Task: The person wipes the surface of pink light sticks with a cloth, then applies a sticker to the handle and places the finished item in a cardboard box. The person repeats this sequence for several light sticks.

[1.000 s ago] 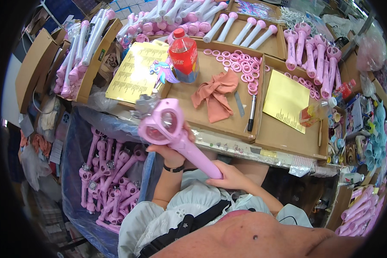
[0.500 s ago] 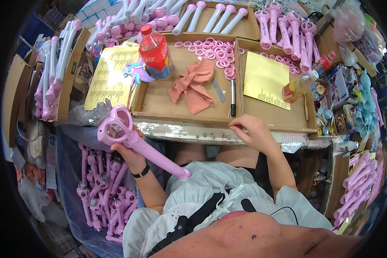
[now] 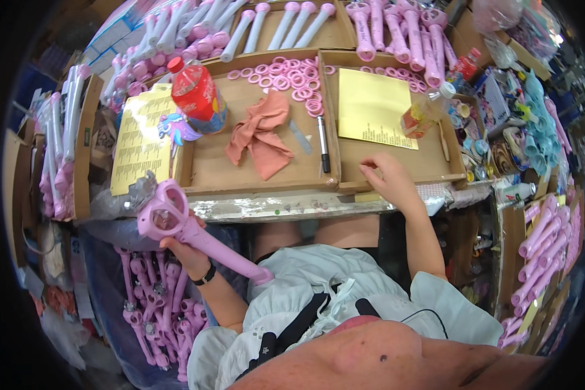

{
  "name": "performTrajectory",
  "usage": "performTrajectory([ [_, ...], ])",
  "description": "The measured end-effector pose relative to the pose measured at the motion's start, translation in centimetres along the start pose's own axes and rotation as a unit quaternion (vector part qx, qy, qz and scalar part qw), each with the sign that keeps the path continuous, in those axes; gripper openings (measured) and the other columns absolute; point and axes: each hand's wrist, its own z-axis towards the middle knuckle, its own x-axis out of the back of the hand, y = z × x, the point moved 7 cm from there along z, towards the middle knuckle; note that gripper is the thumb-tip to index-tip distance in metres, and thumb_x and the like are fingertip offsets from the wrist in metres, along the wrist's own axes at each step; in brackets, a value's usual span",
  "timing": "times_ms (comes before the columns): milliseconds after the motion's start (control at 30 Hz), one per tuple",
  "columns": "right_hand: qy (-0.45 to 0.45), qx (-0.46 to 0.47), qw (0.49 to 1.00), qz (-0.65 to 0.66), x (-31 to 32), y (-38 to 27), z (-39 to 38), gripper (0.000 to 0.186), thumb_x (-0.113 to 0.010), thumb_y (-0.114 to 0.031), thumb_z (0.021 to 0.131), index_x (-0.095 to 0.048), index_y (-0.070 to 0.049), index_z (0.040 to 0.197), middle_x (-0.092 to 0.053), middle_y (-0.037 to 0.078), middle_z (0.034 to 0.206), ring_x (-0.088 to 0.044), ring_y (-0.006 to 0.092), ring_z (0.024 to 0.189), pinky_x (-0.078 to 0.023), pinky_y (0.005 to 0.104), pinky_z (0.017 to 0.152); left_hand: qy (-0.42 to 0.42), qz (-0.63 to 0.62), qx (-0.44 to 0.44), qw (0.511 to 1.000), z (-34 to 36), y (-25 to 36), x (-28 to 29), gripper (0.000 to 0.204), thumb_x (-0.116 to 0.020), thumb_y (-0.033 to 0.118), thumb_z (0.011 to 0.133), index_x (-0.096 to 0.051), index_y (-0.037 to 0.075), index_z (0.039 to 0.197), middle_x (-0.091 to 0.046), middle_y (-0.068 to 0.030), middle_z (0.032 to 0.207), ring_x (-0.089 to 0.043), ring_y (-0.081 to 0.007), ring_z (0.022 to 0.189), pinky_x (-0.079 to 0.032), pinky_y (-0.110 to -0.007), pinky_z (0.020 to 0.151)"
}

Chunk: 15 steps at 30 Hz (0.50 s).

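My left hand [image 3: 192, 255] is wrapped round the handle of a pink toy wand [image 3: 216, 248]. The wand slants across in front of me; its wide ring-shaped head with a clear window points up and left, and its handle end is by my lap. My right hand [image 3: 394, 182] is over the near edge of the right-hand cardboard tray [image 3: 364, 166], fingers loosely bent and apart, with nothing visible in them. Pink rings [image 3: 291, 81] lie along the far side of the trays. A black-and-silver marker [image 3: 324, 146] lies beside the divider.
A peach cloth [image 3: 261, 133], a red-capped bottle [image 3: 198, 97] and a yellow sheet [image 3: 374, 107] lie or stand in the trays. A half-full bottle [image 3: 426, 114] is at right. Below left, a blue-lined bin [image 3: 110, 299] holds many pink wands. More wands [image 3: 546, 244] lie far right.
The view has swung right, so the scene shifts left. My right hand has moved right and forward, over the right tray. My left hand still holds the wand.
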Motion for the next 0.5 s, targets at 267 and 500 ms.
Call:
performTrajectory([
  [267, -0.253, -0.056, 0.965, -0.045, -3.8, 4.1, 1.2, 0.055, -0.044, -0.045, 0.092, -0.061, 0.004, 0.073, -0.058, 0.024, 0.071, -0.056, 0.0401, 0.069, -0.045, 0.0452, 0.065, 0.009, -0.004, 0.002, 1.0, -0.4, -0.5, -0.3, 0.097, -0.044, 0.082, 0.067, -0.045, 0.001, 0.121, -0.059, -0.01, 0.09, -0.056, -0.0171, 0.067, -0.046, -0.028, 0.058],
  [500, -0.315, -0.16, 0.932, -0.08, -0.8, 7.7, 0.4, 0.054, -0.047, -0.046, 0.091, -0.061, 0.003, 0.074, -0.058, 0.019, 0.068, -0.055, 0.0295, 0.063, -0.045, 0.0378, 0.062, -0.027, -0.022, 0.029, 0.999, -0.8, -0.9, -0.3, 0.092, -0.048, 0.079, 0.069, -0.046, 0.002, 0.118, -0.058, -0.0097, 0.091, -0.057, -0.0176, 0.07, -0.046, -0.029, 0.059],
])
